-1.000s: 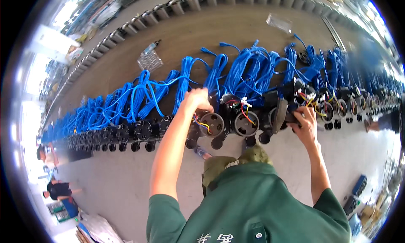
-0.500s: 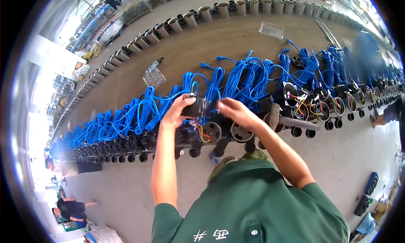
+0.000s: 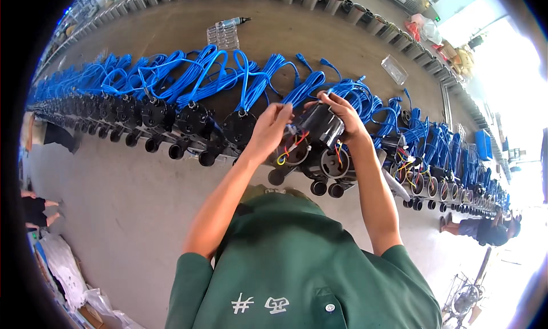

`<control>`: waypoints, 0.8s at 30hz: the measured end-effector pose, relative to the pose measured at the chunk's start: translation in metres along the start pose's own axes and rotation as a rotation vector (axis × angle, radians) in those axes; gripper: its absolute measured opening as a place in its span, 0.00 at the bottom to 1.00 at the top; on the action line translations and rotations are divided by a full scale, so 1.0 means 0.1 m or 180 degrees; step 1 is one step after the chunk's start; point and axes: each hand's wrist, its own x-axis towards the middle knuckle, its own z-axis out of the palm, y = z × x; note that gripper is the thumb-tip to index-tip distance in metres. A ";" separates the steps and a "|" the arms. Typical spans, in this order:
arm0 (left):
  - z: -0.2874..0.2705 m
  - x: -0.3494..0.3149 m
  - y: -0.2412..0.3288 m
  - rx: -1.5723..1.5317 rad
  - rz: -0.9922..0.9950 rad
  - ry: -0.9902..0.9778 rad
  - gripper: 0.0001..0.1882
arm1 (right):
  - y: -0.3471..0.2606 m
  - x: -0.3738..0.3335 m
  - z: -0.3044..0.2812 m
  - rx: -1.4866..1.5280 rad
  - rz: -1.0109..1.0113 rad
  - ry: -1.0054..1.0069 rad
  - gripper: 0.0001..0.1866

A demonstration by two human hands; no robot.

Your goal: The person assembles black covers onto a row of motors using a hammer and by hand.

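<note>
Both hands have drawn together since the earlier frame, when the right one was stretched out toward the far units; now they meet over one black pump motor (image 3: 317, 125) lifted slightly above the long row of black motors (image 3: 171, 120) lined up on the concrete floor (image 3: 125, 203). The right hand (image 3: 341, 116) grips the raised motor from above and behind, fingers curled tight around its dark housing. The left hand (image 3: 270, 129) sits just beside it, fingertips pinched together near the red and yellow wires (image 3: 292, 146) that spill from the open end below. Coiled blue cables (image 3: 228, 77) lie behind every motor, running along the whole row toward both edges of the floor. Beyond the cables, near the far edge, a clear plastic tray (image 3: 224, 36) rests by a small tool (image 3: 233, 22), and a second clear tray (image 3: 394, 69) lies farther right. Another person (image 3: 482, 229) crouches at the right end of the row.
</note>
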 end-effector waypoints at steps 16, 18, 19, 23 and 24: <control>-0.03 -0.27 -0.52 0.2085 0.2037 -0.0285 0.29 | 0.30 -0.04 -0.22 0.0148 0.0517 0.1170 0.09; -0.01 -0.33 -0.65 0.0939 0.1533 -0.0187 0.31 | 0.33 0.00 -0.22 0.0227 0.0519 0.1296 0.09; -0.01 -0.40 -0.66 0.0446 0.1201 -0.0068 0.31 | 0.34 0.01 -0.20 0.0218 0.0454 0.1303 0.10; 0.30 -0.82 -0.40 -0.0461 0.0490 0.0358 0.36 | 0.38 -0.12 -0.17 0.0418 0.0164 0.1174 0.11; 0.39 -0.84 -0.42 0.0144 0.0925 0.0665 0.37 | 0.41 -0.12 -0.13 0.0438 0.0071 0.1068 0.11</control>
